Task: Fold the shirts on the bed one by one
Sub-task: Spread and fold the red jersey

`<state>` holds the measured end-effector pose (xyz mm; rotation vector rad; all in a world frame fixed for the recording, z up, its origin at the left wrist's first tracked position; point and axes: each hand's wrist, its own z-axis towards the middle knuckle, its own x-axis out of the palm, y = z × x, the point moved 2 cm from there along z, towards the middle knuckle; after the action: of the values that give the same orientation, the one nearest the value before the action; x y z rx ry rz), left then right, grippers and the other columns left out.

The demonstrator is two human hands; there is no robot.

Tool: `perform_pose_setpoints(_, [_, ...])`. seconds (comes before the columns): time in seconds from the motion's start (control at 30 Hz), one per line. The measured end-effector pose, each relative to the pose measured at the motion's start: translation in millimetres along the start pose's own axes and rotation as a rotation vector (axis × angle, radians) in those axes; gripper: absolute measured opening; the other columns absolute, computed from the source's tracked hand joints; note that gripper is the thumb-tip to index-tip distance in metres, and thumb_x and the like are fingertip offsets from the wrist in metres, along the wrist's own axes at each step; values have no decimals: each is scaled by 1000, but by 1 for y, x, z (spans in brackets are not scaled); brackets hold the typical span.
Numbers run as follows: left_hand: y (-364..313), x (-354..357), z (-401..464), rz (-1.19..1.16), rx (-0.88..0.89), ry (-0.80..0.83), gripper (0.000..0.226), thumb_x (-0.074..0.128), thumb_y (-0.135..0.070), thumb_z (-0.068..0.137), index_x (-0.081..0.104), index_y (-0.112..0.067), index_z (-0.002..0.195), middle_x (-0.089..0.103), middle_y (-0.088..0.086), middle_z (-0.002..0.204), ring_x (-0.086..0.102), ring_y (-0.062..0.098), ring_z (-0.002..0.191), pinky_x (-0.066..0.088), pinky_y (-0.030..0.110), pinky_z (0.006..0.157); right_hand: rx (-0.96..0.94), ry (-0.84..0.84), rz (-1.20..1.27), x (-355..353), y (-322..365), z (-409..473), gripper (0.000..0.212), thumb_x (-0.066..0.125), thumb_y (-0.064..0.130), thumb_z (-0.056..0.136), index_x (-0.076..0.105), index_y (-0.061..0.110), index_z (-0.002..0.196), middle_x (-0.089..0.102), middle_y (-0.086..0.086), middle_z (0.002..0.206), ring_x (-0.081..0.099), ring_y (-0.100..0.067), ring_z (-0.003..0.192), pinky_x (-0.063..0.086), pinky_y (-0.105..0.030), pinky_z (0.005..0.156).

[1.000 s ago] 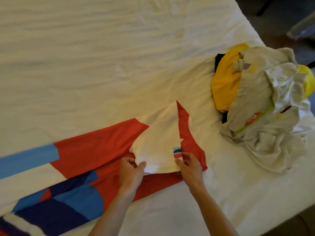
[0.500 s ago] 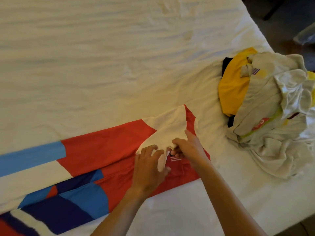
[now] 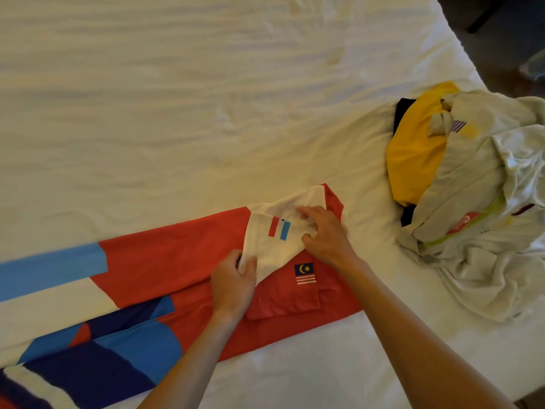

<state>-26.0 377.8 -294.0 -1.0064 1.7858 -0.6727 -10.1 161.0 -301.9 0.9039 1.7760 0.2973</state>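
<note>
While the left hand [image 3: 233, 286] pinches its white sleeve [image 3: 275, 243] (triangular) — the right hand [image 3: 324, 234] presses, spread.

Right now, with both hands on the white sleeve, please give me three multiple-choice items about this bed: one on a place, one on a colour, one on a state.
1. Where does the crumpled pile of unfolded shirts lie?
A. near the right edge of the bed
B. under the red shirt
C. on the floor

2. What colour is the shirt body under the small flag patch?
A. yellow
B. red
C. black

3. What is the left hand doing?
A. resting flat on the bare sheet
B. pinching the edge of the white sleeve
C. hanging off the bed

Answers: 1 A, the pile sits on the white bedsheet at the right; 2 B, the patch is on the red, blue and white shirt; 3 B, its thumb and fingers close on the sleeve edge while the right hand is on the sleeve's other side.
</note>
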Motion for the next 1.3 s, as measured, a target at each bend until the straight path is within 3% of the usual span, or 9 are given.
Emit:
perform_pose_setpoints(0.3, [18,2,0,128,-167,-54,18,65,-28,94,64,-12,86,64,-2,78,62,20,73,39,29,53,-266,-251,-380,18,23,-14,39,54,28,95,57,18,132,55,-3,139,48,-27,126,37,-45,101])
perform_pose_setpoints(0.4, [21,5,3,147,-179,-67,17,62,-26,94,66,-11,87,66,2,80,61,26,75,41,35,58,-536,26,-413,51,30,-19,55,41,37,101,33,21,153,22,0,163,16,-20,151,14,-48,120])
perform_pose_setpoints(0.57, [25,7,3,149,-231,-66,15,58,-22,94,62,-10,86,64,4,84,60,28,80,39,32,65,89,-48,-543,33,-18,3,70,20,57,102,-6,25,158,-16,-5,165,-19,-25,151,-5,-65,117])
perform_pose_setpoints(0.63, [25,9,3,136,-229,-69,15,58,-21,94,62,-9,86,64,4,84,61,29,81,43,35,66,178,-179,-534,30,-16,0,75,17,61,100,-4,19,158,-14,-11,165,-17,-33,150,-7,-65,116])
perform_pose_setpoints(0.8, [21,7,3,95,-253,-57,17,58,-23,95,68,-10,92,69,6,89,64,30,86,50,41,73,-371,7,-517,68,5,-35,63,21,46,104,3,21,159,-10,2,166,-10,-18,153,6,-58,120])
perform_pose_setpoints(1.03, [11,-21,21,450,-103,-109,28,62,-43,85,59,-22,66,57,-10,62,51,8,57,31,28,47,-307,-133,-346,97,26,-52,59,29,28,99,24,16,156,10,-2,166,4,-23,153,-8,-58,119])
perform_pose_setpoints(1.1, [4,-25,27,534,79,-271,27,57,-49,84,63,-23,82,62,-8,82,54,13,75,41,30,59,-371,-108,-357,110,31,-56,57,27,32,101,23,20,156,12,0,165,5,-22,153,-1,-62,119])
perform_pose_setpoints(1.17, [10,-22,33,574,217,-205,47,48,-47,92,63,-16,123,60,6,129,52,26,122,44,42,98,-325,-103,-426,119,30,-57,57,24,37,102,19,20,156,11,0,165,4,-22,153,5,-66,117])
perform_pose_setpoints(1.3, [74,-50,41,809,351,88,64,26,-50,103,14,-23,159,2,-1,167,-6,19,154,0,54,122,-304,-152,-518,139,45,-61,63,23,42,100,24,12,156,13,-7,165,7,-28,153,1,-67,116])
